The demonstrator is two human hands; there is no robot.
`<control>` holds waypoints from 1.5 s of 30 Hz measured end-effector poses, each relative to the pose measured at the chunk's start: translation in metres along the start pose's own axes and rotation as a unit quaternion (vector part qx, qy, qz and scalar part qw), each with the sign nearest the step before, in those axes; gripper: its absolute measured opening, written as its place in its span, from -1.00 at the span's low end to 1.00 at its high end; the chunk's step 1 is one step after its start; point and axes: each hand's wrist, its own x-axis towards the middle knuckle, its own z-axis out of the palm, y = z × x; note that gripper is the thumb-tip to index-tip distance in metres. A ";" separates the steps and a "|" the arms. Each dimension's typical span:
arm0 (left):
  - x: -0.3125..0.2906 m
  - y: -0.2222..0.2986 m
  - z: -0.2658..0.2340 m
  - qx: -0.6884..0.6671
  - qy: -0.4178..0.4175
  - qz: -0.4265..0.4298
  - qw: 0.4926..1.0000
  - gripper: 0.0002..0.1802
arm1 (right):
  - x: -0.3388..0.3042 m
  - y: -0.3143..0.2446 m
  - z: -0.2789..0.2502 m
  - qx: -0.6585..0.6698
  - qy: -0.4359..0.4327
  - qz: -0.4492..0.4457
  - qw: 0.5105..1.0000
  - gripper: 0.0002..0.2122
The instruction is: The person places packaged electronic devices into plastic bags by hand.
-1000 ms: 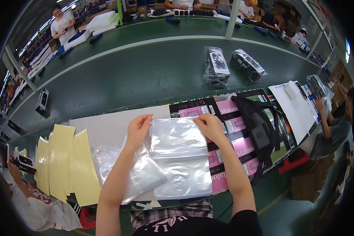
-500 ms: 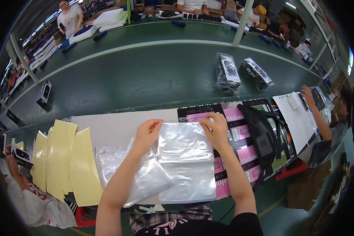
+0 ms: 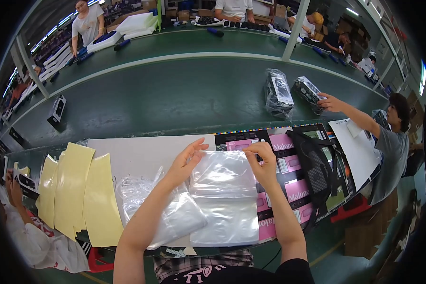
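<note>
A stack of clear plastic bags [image 3: 225, 220] lies flat in front of me, the top bag's upper edge slightly raised. My right hand [image 3: 264, 163] pinches the upper right corner of that top bag between thumb and fingers. At its upper left corner is my left hand [image 3: 187, 161], fingers apart, holding nothing that I can see. A looser, crumpled heap of clear plastic bags [image 3: 177, 220] rests beside the stack, partly under my left forearm.
Yellow sheets [image 3: 99, 199] lie at the left. Pink-and-black printed sheets [image 3: 291, 163] with a black mesh bag [image 3: 315, 163] on them are at the right. Beyond, the green conveyor [image 3: 165, 94] carries two bagged boxes; a co-worker's hand [image 3: 330, 102] touches one. Another person sits at the left.
My left hand has loosened from the bag's upper left corner and its fingers have spread. The right hand still pinches its corner. The co-worker's arm has reached over to a bagged box.
</note>
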 end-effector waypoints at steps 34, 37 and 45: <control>-0.007 -0.006 -0.008 -0.434 -0.109 -0.080 0.891 -0.76 | -0.031 0.024 0.042 0.357 -0.139 0.423 0.821 -0.74; -0.007 -0.033 -0.017 -0.414 -0.113 -0.105 0.897 -0.62 | -0.025 0.012 0.046 0.463 -0.081 0.425 0.773 -0.71; -0.016 -0.002 -0.009 -0.310 -0.269 -0.199 0.890 -0.58 | -0.009 0.011 0.032 0.511 -0.112 0.436 0.732 -0.69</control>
